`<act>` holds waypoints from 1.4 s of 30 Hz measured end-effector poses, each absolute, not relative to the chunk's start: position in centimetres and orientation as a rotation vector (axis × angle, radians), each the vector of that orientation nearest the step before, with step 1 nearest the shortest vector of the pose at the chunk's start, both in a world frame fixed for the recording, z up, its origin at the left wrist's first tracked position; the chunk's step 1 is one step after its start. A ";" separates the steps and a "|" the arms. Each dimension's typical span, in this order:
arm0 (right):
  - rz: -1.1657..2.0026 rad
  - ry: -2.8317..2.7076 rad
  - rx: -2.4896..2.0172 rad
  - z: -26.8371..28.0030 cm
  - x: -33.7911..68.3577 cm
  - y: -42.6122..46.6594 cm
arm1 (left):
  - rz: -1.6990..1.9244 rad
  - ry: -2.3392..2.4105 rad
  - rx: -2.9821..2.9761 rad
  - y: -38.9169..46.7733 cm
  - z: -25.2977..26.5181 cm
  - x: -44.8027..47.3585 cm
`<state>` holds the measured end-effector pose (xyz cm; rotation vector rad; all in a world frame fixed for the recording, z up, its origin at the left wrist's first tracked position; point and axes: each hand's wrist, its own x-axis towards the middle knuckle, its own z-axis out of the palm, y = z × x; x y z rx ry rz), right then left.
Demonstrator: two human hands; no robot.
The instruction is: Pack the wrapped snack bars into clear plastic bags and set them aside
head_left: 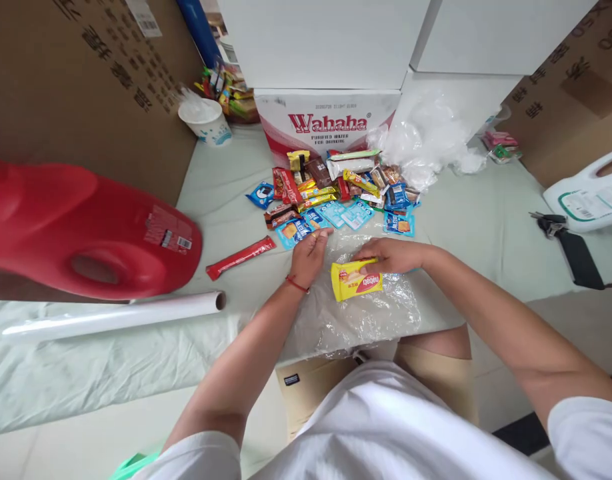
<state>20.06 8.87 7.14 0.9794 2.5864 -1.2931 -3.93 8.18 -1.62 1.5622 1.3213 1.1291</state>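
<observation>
My right hand is closed on a yellow nabati wafer packet, thumb on its printed face. The packet is just above or on a sheet of clear plastic film spread at the table's front edge. A bit of blue shows beneath the right hand; its kind is hidden. My left hand is at the film's left side, fingers curled and thumb stretched forward, beside a blue snack packet. What its fingers grip, if anything, is hidden. Beyond both hands lies a pile of wrapped snacks.
A red stick packet lies left of my hands. Farther left are a red jug and a white roll. Behind the pile stand a Wahaha carton and crumpled plastic bags. At right are a white jug and a black-handled tool.
</observation>
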 end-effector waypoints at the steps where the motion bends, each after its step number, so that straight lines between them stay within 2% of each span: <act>1: -1.114 2.683 1.000 6.9 19.9 8.7 | 1.128 1.327 1.567 8.2 -1.6 -3.9; 3: -0.800 2.796 1.059 6.6 19.3 7.8 | 1.129 1.333 1.586 8.2 -1.6 -3.9; 5: -0.628 2.817 1.088 6.4 18.6 6.5 | 1.130 1.335 1.611 8.2 -1.6 -3.9; 13: -0.413 2.840 1.107 5.6 17.4 3.9 | 1.149 1.339 1.580 8.0 -1.3 -3.8; 23: -0.571 2.840 1.396 8.2 19.4 4.0 | 1.321 1.210 1.249 8.5 -1.6 -4.0; 31: -0.565 2.744 1.350 5.5 15.1 3.3 | 1.364 1.151 1.161 8.6 -1.1 -3.9; 42: -0.615 2.735 1.386 4.4 15.7 3.0 | 1.393 1.116 1.074 9.0 -1.4 -4.3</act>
